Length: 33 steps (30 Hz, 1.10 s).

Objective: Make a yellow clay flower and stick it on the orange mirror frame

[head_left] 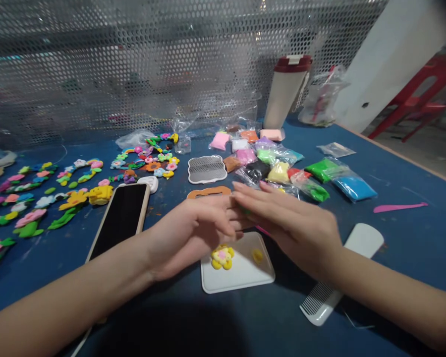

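Blue table (pixel 405 270), perforated metal screen (pixel 134 74) behind. Left hand (pixel 193 228) palm up, right hand (pixel 293 218) laid across its fingertips; both unclenched, green bit (pixel 247 212) showing between them. 1 yellow flower (pixel 223 257) on white tray (pixel 241 275), just below.

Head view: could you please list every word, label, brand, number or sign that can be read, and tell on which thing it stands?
No readable text anywhere.
Cream tumbler with dark red lid: no legible marking.
Clear plastic packets of coloured soft material: any print is too small or blurred to read.
Phone with black screen: nothing displayed.
White rounded-corner board and white plastic comb: no lettering visible.
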### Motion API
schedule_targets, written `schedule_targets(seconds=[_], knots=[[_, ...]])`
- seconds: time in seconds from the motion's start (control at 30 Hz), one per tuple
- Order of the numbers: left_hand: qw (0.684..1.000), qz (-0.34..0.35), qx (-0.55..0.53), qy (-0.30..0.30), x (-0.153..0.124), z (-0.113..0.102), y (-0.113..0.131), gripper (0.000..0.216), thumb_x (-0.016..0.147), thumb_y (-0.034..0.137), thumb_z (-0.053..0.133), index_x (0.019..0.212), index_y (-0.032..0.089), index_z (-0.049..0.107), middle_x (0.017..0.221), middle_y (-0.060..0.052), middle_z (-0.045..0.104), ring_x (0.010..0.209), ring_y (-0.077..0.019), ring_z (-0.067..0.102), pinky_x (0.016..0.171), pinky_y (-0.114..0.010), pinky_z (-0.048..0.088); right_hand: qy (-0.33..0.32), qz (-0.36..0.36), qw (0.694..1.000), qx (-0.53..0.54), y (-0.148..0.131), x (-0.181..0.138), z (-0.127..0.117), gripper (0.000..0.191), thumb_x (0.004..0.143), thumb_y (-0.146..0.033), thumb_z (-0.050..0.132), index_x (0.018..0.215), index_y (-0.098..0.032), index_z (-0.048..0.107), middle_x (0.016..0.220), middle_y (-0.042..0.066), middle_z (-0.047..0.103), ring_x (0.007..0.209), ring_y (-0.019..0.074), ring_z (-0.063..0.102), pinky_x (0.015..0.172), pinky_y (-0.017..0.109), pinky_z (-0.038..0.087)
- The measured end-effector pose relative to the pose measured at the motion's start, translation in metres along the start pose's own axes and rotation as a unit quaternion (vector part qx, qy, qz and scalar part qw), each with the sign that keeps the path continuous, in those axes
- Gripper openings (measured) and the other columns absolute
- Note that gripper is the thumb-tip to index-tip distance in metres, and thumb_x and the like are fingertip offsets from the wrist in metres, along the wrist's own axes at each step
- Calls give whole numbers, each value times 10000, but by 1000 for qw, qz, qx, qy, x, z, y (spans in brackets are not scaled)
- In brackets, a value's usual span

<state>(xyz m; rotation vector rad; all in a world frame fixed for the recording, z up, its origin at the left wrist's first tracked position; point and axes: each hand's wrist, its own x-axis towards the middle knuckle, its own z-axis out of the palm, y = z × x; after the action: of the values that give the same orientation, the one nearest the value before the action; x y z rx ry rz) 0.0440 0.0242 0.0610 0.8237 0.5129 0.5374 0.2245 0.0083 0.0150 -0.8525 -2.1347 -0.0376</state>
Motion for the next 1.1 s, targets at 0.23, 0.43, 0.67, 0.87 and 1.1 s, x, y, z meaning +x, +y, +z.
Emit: schedule_targets(seconds=[0.23,0.43,0.67,0.87,1.1], knots=[[999,-3,-28,30,-1,1,0,473,834,154,480,1300,79,461,1317,-130,531,1278,-252,410,1113,-398,204,125,44,989,-66,11,0,-9,150,795,-91,624,893,-180,694,826,43,746,745,157,696,658,270,568],[997,4,-81,-12,1,7,-4,523,953,401,292,1357,81,382,1410,-138,420,1344,-231,304,1129,-386,170,89,46,992,-73,2,-3,0,507,867,-41,456,1310,-286,477,1245,23,599,1111,199,591,967,368,490],[993,50,-107,-19,0,11,0,541,966,435,189,1383,135,359,1469,-65,340,1391,-200,164,1136,-347,137,6,-14,998,-55,0,-3,6,664,875,-60,406,1465,-203,138,1503,82,217,1360,246,251,1099,482,297],[987,76,-139,1,2,11,-4,637,943,513,200,1416,93,271,1469,-85,336,1385,-205,188,1130,-320,165,40,32,996,-77,0,-3,8,625,882,-60,405,1454,-212,202,1469,84,309,1327,235,335,1090,443,334],[987,70,-142,-5,4,13,-8,644,929,553,183,1368,123,375,1415,-92,424,1371,-223,239,1109,-346,235,9,-53,997,-47,-1,-1,9,641,877,-60,426,1454,-204,188,1495,67,255,1357,244,272,1079,480,350]])
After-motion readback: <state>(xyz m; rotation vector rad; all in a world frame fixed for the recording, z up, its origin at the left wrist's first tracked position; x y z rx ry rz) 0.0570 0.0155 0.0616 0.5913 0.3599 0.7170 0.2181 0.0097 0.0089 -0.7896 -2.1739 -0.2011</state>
